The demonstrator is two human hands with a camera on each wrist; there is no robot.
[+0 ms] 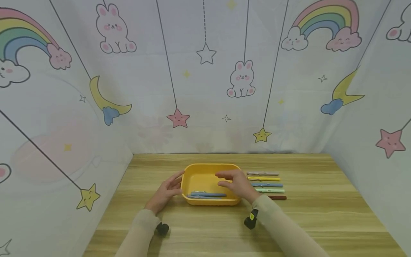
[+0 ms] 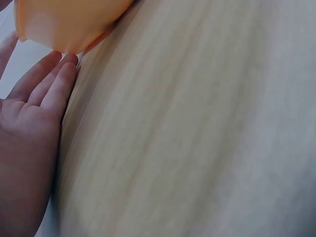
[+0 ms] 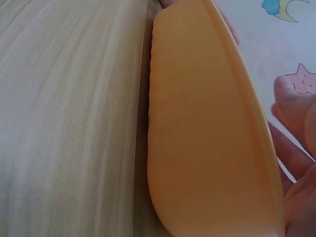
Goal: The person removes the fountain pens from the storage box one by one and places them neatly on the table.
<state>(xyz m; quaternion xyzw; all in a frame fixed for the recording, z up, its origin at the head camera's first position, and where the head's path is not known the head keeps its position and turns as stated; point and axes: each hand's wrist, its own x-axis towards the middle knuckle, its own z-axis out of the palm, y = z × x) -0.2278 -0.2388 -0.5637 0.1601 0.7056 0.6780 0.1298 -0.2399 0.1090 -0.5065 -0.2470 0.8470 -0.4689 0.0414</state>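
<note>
A yellow plastic basket (image 1: 212,202) sits on the table with blue pens (image 1: 213,195) lying along its near inner side. My left hand (image 1: 165,194) is at its left end, and in the left wrist view the extended fingers (image 2: 58,89) reach the basket's wall (image 2: 74,24). Over the right end of the basket hovers my right hand (image 1: 239,184), thumb and fingers apart and loosely bent, with nothing seen between them. The right wrist view shows the basket's outer side (image 3: 212,123) with that hand (image 3: 298,118) beyond the rim.
Right of the basket lies a column of pens: a greyish one (image 1: 263,174), a yellow one (image 1: 264,179), a blue one (image 1: 268,185), a mint green one (image 1: 271,191) and a dark red one (image 1: 278,197). Printed cloth walls (image 1: 208,139) enclose the wooden table (image 1: 205,232).
</note>
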